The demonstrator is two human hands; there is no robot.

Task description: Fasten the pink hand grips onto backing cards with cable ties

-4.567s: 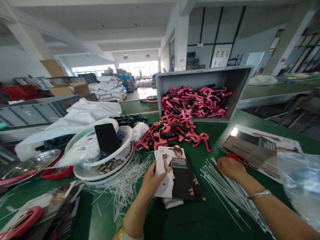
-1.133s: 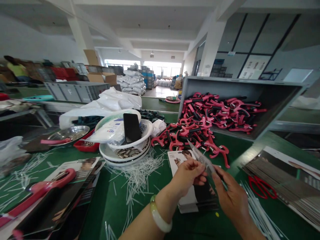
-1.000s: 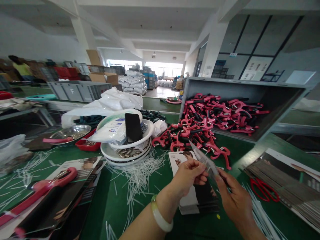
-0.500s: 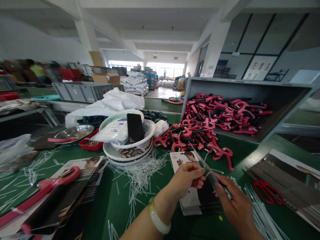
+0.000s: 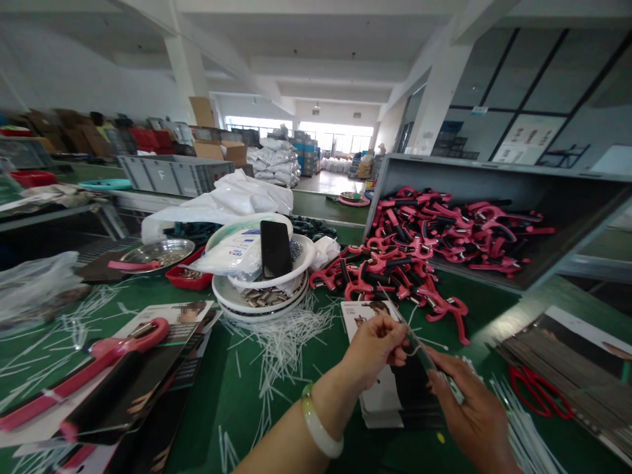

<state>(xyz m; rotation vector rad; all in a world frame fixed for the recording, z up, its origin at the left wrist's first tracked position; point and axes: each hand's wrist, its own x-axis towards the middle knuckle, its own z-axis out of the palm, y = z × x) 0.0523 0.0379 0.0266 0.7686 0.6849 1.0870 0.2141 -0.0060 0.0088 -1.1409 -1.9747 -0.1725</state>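
Note:
My left hand (image 5: 372, 349), with a pale green and white bangle on its wrist, has thumb and fingers pinched on a thin white cable tie (image 5: 411, 350). The tie curves at the edge of a printed card (image 5: 401, 324), seen almost edge-on. My right hand (image 5: 469, 408) grips that card from the right, thumb on the near face. Beneath both hands lies a stack of printed cards (image 5: 382, 405). Just behind it is a heap of pink-and-black hand grips (image 5: 390, 270). Loose cable ties (image 5: 521, 428) lie beside my right hand.
A tilted grey crate (image 5: 513, 164) holds more hand grips. Stacked white bowls (image 5: 232, 309) carry springs, a plastic bag and a phone (image 5: 275, 250). Scattered ties (image 5: 281, 339) lie in front. Red scissors (image 5: 540, 392) and another card stack (image 5: 573, 355) are right; carded grips (image 5: 118, 355) left.
The view has shifted slightly, so the table's things sit a little farther right. My left fingers still pinch the tie at the card, which my right hand keeps holding.

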